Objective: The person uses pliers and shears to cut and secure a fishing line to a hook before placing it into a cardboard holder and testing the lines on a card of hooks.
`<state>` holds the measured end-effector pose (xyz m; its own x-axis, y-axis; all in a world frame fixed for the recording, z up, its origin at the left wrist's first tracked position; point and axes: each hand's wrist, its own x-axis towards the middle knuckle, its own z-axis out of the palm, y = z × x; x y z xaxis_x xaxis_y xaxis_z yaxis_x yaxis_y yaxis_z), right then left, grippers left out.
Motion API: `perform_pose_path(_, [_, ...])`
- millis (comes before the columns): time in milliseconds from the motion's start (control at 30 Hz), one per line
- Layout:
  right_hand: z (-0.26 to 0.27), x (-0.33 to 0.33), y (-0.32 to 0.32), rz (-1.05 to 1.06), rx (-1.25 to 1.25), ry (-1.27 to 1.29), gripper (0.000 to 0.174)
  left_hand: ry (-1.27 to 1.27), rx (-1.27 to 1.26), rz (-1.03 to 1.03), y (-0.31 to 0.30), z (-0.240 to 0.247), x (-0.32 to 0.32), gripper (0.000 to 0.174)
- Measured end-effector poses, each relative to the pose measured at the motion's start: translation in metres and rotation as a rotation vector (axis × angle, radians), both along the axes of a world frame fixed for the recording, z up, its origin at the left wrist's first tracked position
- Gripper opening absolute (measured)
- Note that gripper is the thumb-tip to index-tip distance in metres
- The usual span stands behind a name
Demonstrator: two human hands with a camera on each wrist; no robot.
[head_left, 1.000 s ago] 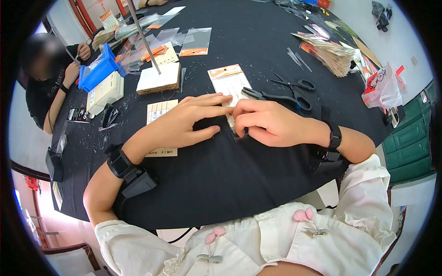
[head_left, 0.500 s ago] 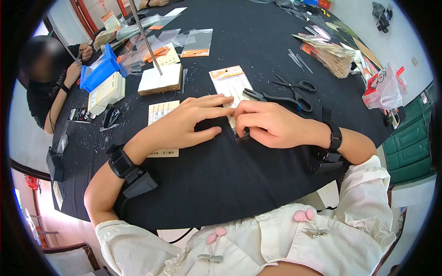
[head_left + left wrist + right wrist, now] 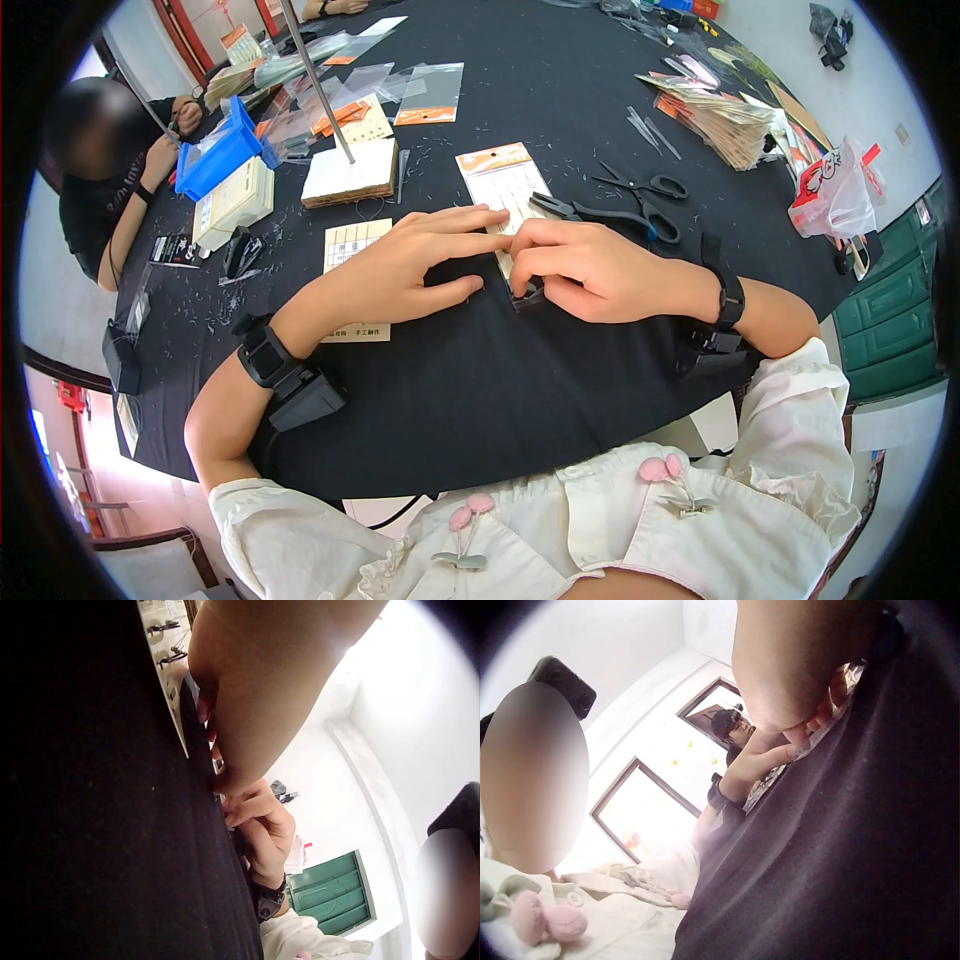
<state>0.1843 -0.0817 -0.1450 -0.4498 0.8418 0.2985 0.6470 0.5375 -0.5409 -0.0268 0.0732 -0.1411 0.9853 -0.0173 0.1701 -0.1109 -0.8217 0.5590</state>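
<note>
In the head view, a white card packet (image 3: 492, 180) with an orange header lies at the middle of the black table. My left hand (image 3: 400, 265) spreads straight fingers, their tips resting on the packet's left side. Bent fingers of my right hand (image 3: 605, 270) pinch at the packet's lower end, beside a small dark, shiny patch (image 3: 526, 296); the exact grip is hidden. Under my left wrist lies a cream printed card (image 3: 358, 332). The left wrist view shows my right hand (image 3: 264, 825) past the left; its fingertips are partly hidden.
Pliers (image 3: 600, 215) and black scissors (image 3: 640, 185) lie right of the packet. A white block (image 3: 350, 175) with a metal rod, a blue bin (image 3: 215, 155) and clear bags stand or lie left. Stacked cards (image 3: 725, 125) are at back right. Another person sits at the left.
My right fingertips have shifted slightly at the packet's lower end, where more of the dark, shiny patch shows. My left hand holds the same pose.
</note>
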Motion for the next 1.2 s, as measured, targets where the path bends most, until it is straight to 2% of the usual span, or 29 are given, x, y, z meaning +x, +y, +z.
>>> perform_pose_path(200, [0.0029, 0.002, -0.0004, 0.018, -0.058, -0.01, 0.019, -0.032, -0.028, -0.038, 0.0028, -0.0031, 0.0024, 0.055])
perform_pose_path(1033, [0.0002, -0.0006, 0.0001, 0.002, 0.009, 0.007, 0.015, -0.008, -0.011, -0.015, 0.0025, -0.003, 0.0011, 0.055])
perform_pose_path(1200, [0.0009, 0.0017, -0.0001, 0.012, -0.054, 0.003, 0.017, -0.011, -0.01, -0.012, 0.0019, -0.003, 0.0007, 0.055])
